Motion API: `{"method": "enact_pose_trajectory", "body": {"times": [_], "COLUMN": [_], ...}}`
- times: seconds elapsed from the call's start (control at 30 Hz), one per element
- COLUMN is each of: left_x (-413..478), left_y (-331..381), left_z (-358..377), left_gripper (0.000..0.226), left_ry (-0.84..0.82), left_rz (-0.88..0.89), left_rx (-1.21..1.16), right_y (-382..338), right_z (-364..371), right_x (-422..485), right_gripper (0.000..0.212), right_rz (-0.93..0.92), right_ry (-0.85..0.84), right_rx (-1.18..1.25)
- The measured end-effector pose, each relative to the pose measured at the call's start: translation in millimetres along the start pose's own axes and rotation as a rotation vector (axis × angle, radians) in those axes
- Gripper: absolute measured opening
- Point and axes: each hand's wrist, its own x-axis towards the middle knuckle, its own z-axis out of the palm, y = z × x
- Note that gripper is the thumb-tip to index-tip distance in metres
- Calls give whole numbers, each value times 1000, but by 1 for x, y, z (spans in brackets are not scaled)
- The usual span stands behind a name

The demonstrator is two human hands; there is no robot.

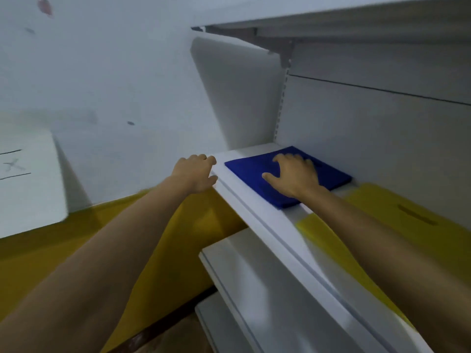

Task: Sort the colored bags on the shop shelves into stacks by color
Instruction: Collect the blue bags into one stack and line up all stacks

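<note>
Blue bag [288, 179]: deep saturated blue, flat, roughly rectangular, matte fabric-like surface, edges slightly thick as if folded or layered; count of layers not resolvable. Lies flat on the white shelf [254, 207], at its left end, close to the back panel, with one corner toward the upright slotted post [280, 105].

Right hand [293, 174] pressed palm-down on top of blue bag, fingers spread and flat, thumb out toward the left; nothing gripped, just resting on the fabric.

Left hand [196, 174] off the bag, at the left front corner of the shelf, fingers curled loosely against the shelf edge; empty, holding nothing. Both forearms bare, reaching up from the lower frame edge.

Yellow bag [397, 212] on the same shelf, to the right of blue bag, flat, with a dark slot-shaped handle cut-out visible; heavily blurred, partly hidden by the right forearm. Near edges of blue and yellow look just beside each other; contact not determinable.

Upper shelf [331, 19] overhead on a bracket. Lower shelves [254, 289] white, stepping outward below. Wall [102, 72] to the left pale with a yellow lower band.
</note>
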Motion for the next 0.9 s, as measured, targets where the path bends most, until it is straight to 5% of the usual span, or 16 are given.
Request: {"method": "enact_pose_trajectory", "body": {"times": [0.23, 0.53, 0.9], "left_x": [88, 200, 245], "left_y": [41, 71, 62], "left_z": [15, 46, 110], "left_gripper": [41, 47, 49], "left_ry": [-39, -136, -61], "left_rz": [182, 487, 550], "left_rx": [88, 156, -428], "right_y": [83, 76, 42], "right_z": [7, 37, 66], "right_x": [-8, 5, 26], "right_gripper": [61, 49, 36], "right_rz": [296, 615, 950], "right_ry": [-112, -208, -267], "right_rx": [-154, -284, -267]}}
